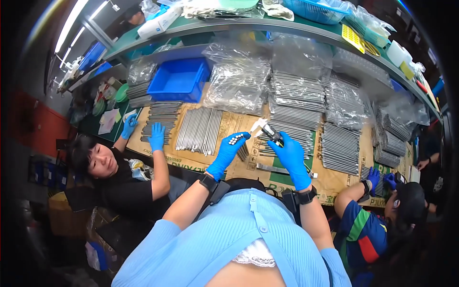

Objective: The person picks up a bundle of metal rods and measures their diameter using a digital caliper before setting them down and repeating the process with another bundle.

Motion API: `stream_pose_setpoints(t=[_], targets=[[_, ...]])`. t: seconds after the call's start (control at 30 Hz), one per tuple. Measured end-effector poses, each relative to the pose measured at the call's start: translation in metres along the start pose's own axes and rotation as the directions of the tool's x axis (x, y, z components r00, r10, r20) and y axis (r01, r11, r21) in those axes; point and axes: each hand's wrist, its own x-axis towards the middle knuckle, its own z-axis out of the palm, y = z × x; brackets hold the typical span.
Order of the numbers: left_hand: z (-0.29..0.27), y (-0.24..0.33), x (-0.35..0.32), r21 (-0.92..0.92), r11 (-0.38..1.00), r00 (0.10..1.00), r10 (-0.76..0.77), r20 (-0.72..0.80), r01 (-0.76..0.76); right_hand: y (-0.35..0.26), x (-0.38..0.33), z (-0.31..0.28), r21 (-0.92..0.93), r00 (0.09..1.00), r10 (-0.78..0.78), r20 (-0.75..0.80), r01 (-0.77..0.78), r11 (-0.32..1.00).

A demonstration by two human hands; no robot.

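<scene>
My left hand (224, 155), in a blue glove, is closed around a bunch of thin metal rods (236, 139). Their bright round ends face up toward me. In my gloved right hand (291, 158) is a caliper (271, 133) with a dark display housing. Its pale jaws (258, 125) point left, close to the rod ends; whether they touch a rod I cannot tell. Beyond my hands lie grey rods (287, 136) in a row, partly hidden by the right hand. Another row of rods (198, 129) lies to the left of my left hand.
Brown cardboard (191, 160) covers the bench. A blue bin (178, 81) and plastic-covered rod stacks (239, 86) stand at the back, under a shelf (229, 23). On the left a co-worker's gloved hand (157, 137) rests on rods; another co-worker (368, 225) works at right.
</scene>
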Motion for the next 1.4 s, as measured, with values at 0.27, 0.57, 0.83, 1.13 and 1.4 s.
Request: stream_pose_setpoints(t=[0.27, 0.57, 0.83, 1.13, 1.4], targets=[[0.003, -0.011, -0.004, 0.012, 0.996, 0.995, -0.088, 0.049, 0.088, -0.004, 0.008, 0.019, -0.141, 0.996, -0.033, 0.077, 0.043, 0.989], [-0.002, -0.024, -0.007, -0.039, 0.993, 0.993, -0.114, -0.035, 0.112, -0.004, 0.003, 0.021, -0.129, 0.997, -0.029, 0.078, 0.039, 0.991], [0.004, -0.022, -0.014, -0.061, 0.992, 0.993, -0.115, -0.031, 0.113, -0.006, -0.004, 0.01, -0.156, 0.993, 0.015, 0.115, 0.003, 0.988], [-0.005, -0.027, -0.03, 0.056, 0.992, 0.994, 0.112, -0.003, -0.112, -0.011, 0.002, -0.011, -0.127, 0.998, -0.038, 0.047, 0.043, 0.991], [-0.021, -0.038, -0.033, 0.118, 0.977, 0.984, 0.179, 0.013, -0.179, -0.02, 0.018, -0.011, -0.169, 0.994, -0.087, 0.06, 0.096, 0.981]])
